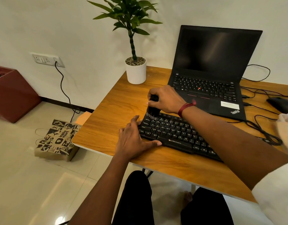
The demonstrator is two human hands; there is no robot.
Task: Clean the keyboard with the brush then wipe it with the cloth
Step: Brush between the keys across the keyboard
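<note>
At the far left corner of the keyboard (177,133), the right hand (166,99) grips a black brush (152,109) upright, bristles down on the top key rows. The left hand (133,140) lies flat against the keyboard's left end, fingers straight, thumb along its front edge, holding nothing. Just behind the keyboard stands an open laptop (211,65).

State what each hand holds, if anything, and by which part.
The right hand grips the brush by its upper handle. The left hand holds nothing, resting open against the keyboard.
</note>
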